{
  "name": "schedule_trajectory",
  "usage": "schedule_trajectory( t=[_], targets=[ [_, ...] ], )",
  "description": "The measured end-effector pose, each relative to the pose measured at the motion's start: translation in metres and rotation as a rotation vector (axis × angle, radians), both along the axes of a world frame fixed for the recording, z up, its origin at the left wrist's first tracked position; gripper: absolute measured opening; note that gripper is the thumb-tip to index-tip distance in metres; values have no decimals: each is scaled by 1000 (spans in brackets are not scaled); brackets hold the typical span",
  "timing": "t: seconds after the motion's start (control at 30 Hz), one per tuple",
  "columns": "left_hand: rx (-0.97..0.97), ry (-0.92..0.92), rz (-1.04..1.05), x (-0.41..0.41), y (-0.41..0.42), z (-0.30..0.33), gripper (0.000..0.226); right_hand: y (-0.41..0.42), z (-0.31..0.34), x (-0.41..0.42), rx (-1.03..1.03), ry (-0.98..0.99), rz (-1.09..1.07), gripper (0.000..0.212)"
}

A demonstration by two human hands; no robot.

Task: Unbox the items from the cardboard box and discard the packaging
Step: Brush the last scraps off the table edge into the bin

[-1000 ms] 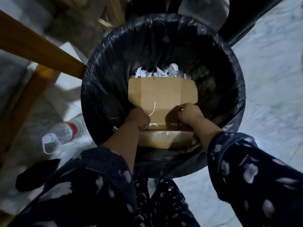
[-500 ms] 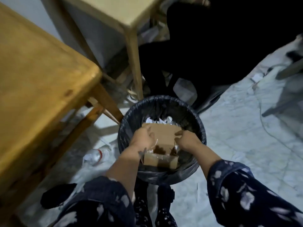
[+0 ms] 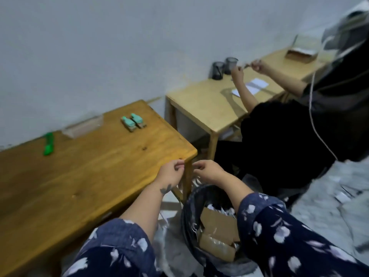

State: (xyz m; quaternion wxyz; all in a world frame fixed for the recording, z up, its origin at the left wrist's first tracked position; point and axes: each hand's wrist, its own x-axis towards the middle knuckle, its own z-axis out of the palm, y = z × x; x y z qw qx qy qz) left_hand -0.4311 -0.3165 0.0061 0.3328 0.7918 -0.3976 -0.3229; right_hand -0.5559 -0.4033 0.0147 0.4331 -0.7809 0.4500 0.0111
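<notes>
Cardboard box (image 3: 218, 234): lies flattened and folded inside the bin (image 3: 189, 220), which is lined with a black bag, on the floor just beside the worktop's near right corner; white paper scraps sit behind it.
Left hand (image 3: 171, 172): raised off the worktop (image 3: 79, 172) corner, fingers loosely curled, grip empty.
Right hand (image 3: 207, 171): raised above the bin, fingers loosely curled, grip empty.
Two green-capped items (image 3: 133, 121): side by side near the worktop's far right edge.
Green cutter (image 3: 48, 143): near the far edge, to the left.
Clear tray (image 3: 82, 126): at the far edge, between cutter and items.
Writing: none readable; the view is blurred.
Second person (image 3: 299, 120): in black, at the next table (image 3: 209, 102).
</notes>
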Motion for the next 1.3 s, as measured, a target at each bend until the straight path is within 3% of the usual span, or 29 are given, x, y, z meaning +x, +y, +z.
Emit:
schedule_trajectory(
  t=[0.3, 0.63, 0.93, 1.17, 1.3],
  targets=[
    [29, -66, 221, 140, 64, 22, 30, 18, 32, 128, -44, 30, 167, 37],
    [29, -179, 366, 296, 80, 9, 39, 1, 15, 262, -79, 45, 11, 47],
    [-78, -176, 700, 367, 67, -12, 61, -40, -13, 324, -236, 182, -124, 85],
    [-73, -45, 825, 407, 43, -35, 77, -73, -34, 370, -281, 279, -141, 91],
    [-54, -20, 875, 417, 30, -43, 87, -82, -41, 392, -399, 328, -125, 83]
  ],
)
